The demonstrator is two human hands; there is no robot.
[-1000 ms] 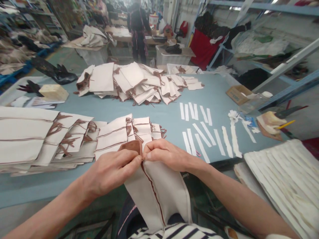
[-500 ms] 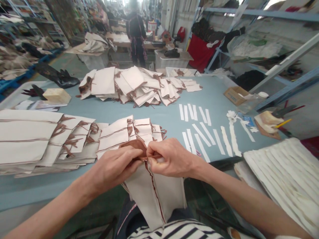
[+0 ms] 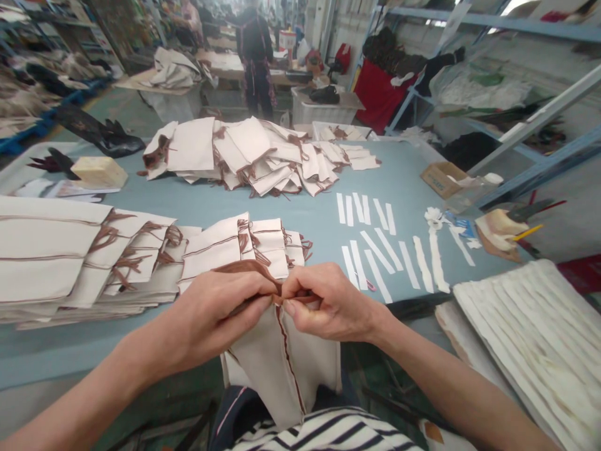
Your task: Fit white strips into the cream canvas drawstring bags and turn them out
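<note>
A cream fabric piece with a brown centre seam hangs from my hands over my lap, its brown edge uppermost. My left hand pinches that brown edge between thumb and fingers, just left of the seam. Right beside it, my right hand grips the same edge, thumb and forefinger pressed together at the top of the seam. The two sets of fingertips nearly meet. Part of the brown edge is hidden behind the fingers. Just beyond my hands lies a small stack of similar cream pieces with brown tassel-like ends.
A larger stack of cream pieces lies at the left, and a heap of them at the back. White strips are spread on the blue-grey table. Padded white material stands at the right. A person stands beyond.
My hands have drawn slightly closer together along the brown edge. The fabric's lower part has swung a little left. The view has shifted slightly.
</note>
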